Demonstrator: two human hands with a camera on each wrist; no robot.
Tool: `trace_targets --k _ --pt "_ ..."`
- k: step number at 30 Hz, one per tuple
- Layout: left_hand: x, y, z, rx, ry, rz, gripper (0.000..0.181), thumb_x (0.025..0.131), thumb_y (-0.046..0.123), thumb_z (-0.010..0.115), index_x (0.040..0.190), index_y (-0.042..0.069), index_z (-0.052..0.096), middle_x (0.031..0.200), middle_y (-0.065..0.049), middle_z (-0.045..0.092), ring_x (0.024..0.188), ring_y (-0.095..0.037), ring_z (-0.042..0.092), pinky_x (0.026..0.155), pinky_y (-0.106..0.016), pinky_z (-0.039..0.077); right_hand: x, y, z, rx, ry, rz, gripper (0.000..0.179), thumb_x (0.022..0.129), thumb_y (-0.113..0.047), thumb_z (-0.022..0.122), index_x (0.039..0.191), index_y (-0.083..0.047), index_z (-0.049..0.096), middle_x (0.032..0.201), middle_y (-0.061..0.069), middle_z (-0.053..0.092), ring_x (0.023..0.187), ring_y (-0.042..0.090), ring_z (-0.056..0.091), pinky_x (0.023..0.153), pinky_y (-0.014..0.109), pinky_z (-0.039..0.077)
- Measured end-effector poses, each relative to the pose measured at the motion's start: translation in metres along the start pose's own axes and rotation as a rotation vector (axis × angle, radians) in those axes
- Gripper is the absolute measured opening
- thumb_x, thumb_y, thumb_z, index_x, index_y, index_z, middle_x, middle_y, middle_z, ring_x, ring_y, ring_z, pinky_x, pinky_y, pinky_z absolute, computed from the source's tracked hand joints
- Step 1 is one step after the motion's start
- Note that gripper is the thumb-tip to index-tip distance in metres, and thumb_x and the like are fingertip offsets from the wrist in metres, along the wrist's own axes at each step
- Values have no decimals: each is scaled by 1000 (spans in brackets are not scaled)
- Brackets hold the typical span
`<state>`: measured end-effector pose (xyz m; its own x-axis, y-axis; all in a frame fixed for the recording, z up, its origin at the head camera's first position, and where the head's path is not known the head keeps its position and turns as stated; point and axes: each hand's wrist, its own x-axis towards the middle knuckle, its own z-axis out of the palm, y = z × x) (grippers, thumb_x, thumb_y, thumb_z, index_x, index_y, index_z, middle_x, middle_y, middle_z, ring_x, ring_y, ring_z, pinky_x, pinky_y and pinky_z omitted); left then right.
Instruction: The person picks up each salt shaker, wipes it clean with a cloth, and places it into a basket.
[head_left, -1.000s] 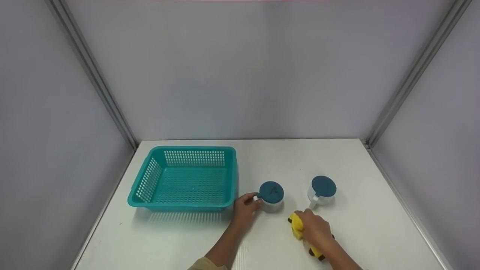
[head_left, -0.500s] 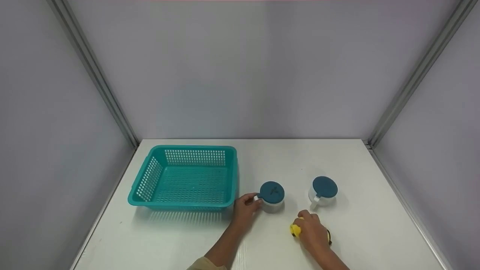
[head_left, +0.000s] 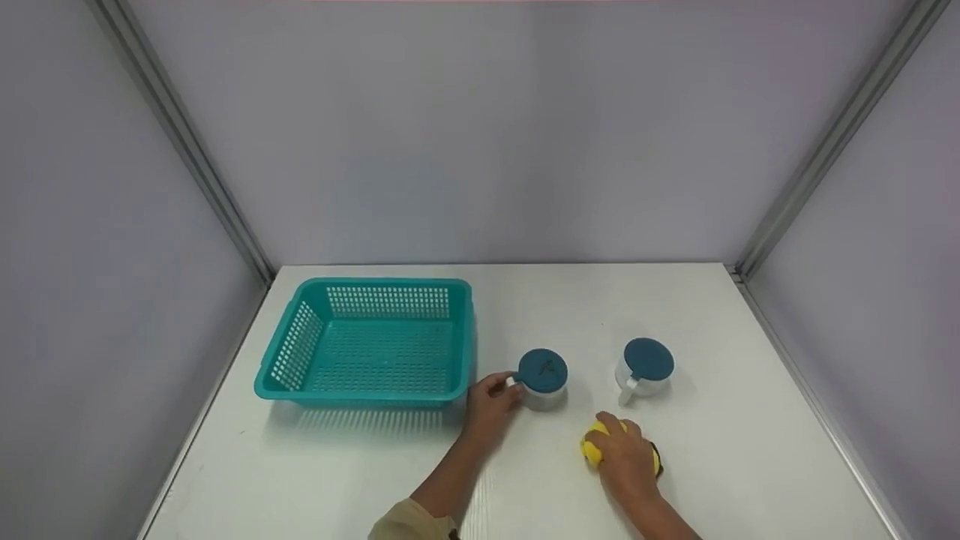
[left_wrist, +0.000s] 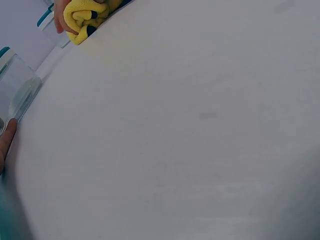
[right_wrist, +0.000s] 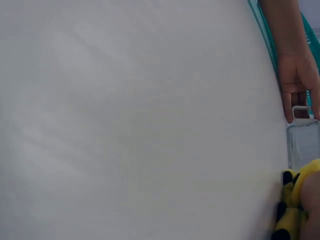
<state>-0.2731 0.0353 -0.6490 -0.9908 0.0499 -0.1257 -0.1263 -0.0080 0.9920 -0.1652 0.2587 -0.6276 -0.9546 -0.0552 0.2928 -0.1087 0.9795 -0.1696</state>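
Note:
A clear jar [head_left: 543,373] with a round blue lid and a side handle stands upright on the white table. My left hand [head_left: 491,409] pinches its handle; in the right wrist view the fingers of the left hand [right_wrist: 298,75] meet at that handle. To the right, my right hand [head_left: 627,457] grips a bunched yellow cloth [head_left: 593,450] with dark edging. Folds of this cloth [left_wrist: 82,17] show in the left wrist view, resting on the tabletop. Much of it is hidden under the palm.
A second blue-lidded jar [head_left: 648,361] stands beyond the right hand, handle toward me. Left of the left hand sits a teal perforated basket [head_left: 360,401]. Grey panels [head_left: 480,150] close off the table [head_left: 300,480] at the back and both sides.
My right hand has gathered the cloth, which lay stretched out toward me, into a compact bunch under the palm. The left hand stays at the jar's handle. The head view has tilted slightly.

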Motion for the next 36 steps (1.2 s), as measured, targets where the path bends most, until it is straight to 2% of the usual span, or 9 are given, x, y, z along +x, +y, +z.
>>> trace_targets --k 4,10,13,17,22,25,27,32,36 --pt "3 1 -1 0 4 12 34 79 38 74 109 23 67 116 2 61 107 -16 53 84 -28 52 4 2 5 17 72 -41 32 67 0 77 85 -26 71 116 -5 59 105 28 55 79 45 52" --pt "4 -1 -1 -3 10 48 36 78 39 74 110 23 67 115 1 61 106 -17 52 82 -26 53 5 0 7 39 -30 7 32 71 -5 75 93 -28 70 121 -6 54 111 26 49 87 47 46" --pt "4 0 -1 -46 12 42 37 78 37 75 110 20 67 118 -3 60 109 -19 51 81 -27 53 5 -2 6 101 -93 57 24 74 -17 70 95 -30 69 125 -8 51 113 24 45 92 50 41" --pt "4 2 0 -86 14 20 38 77 36 76 109 19 67 125 -5 57 116 -21 50 81 -28 54 7 -5 5 201 -93 115 12 79 -40 66 88 -32 69 126 -8 53 115 24 44 97 57 33" --pt "4 1 1 -75 18 20 37 78 35 75 110 19 67 127 -5 57 117 -20 51 83 -28 53 10 -6 5 263 -87 200 28 76 -60 66 72 -33 69 127 -7 56 126 32 39 100 74 13" --pt "3 0 2 -83 12 -5 36 79 32 75 111 18 66 124 -5 57 114 -20 52 83 -28 53 10 -8 2 264 -128 248 22 75 -53 72 74 -31 72 135 -6 51 134 40 27 97 78 5" --pt "1 -1 2 -92 13 -27 35 79 31 75 111 18 66 121 -4 57 111 -19 53 82 -27 53 9 -10 -1 252 -158 265 16 76 -42 74 88 -31 75 141 -3 45 135 47 21 94 80 6" --pt "-1 3 4 -83 16 -7 35 79 31 75 110 18 67 121 -4 58 110 -18 52 81 -27 53 9 -12 -7 288 -169 321 65 73 -14 75 132 -25 52 149 9 29 129 44 33 96 70 29" --pt "-1 5 5 -67 15 4 36 78 34 75 110 21 67 125 -2 57 115 -19 51 85 -29 52 10 -8 -10 380 -175 435 78 67 -10 77 137 -17 41 138 16 28 115 34 45 97 56 40"
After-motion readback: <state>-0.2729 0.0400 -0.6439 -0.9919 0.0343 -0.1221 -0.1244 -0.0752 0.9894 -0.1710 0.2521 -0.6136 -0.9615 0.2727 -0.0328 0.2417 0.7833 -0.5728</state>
